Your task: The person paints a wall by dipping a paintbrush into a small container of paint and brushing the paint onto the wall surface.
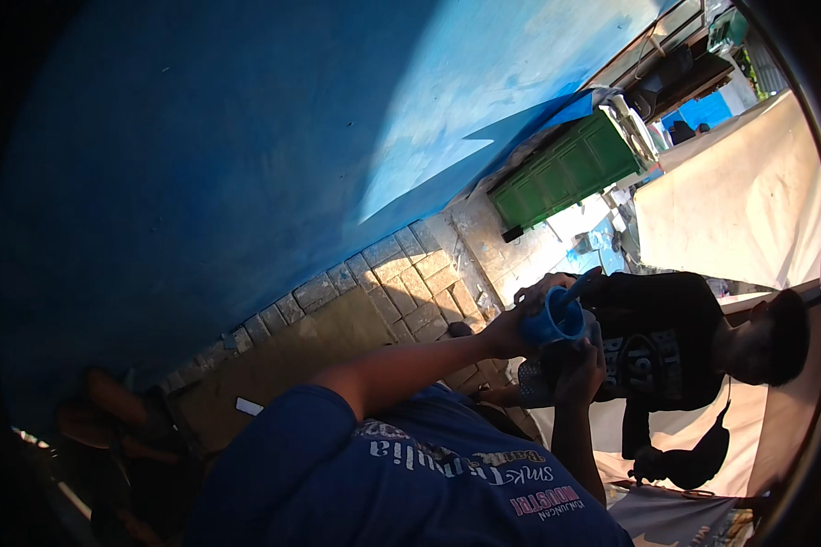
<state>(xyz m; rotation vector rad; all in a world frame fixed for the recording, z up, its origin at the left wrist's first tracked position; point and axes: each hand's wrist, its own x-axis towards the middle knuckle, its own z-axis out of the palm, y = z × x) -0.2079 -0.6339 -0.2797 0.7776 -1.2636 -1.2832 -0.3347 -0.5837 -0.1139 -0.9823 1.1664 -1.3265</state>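
Observation:
A small blue cup [551, 330] is held in front of my chest, its open mouth turned toward me. My left hand [525, 314] wraps round its side. A blue stick-like handle [575, 290] leans out of the cup; what its lower end looks like is hidden inside. Close beside the cup, my right hand [584, 372] has its fingers curled up next to a greyish, partly see-through shape. What that hand grips is too dark to make out. Just below the cup shows a grey speckled surface [536, 381], whose kind I cannot tell.
Facing me stands a person in a black shirt and cap [661, 333], with a dark limp thing [698, 460] beside them. A blue wall [201, 164] rises along paving blocks [420, 273]. Beyond are a green cabinet-like box [566, 173] and a pale tarp [734, 196]. Another person [123, 410] is in shadow.

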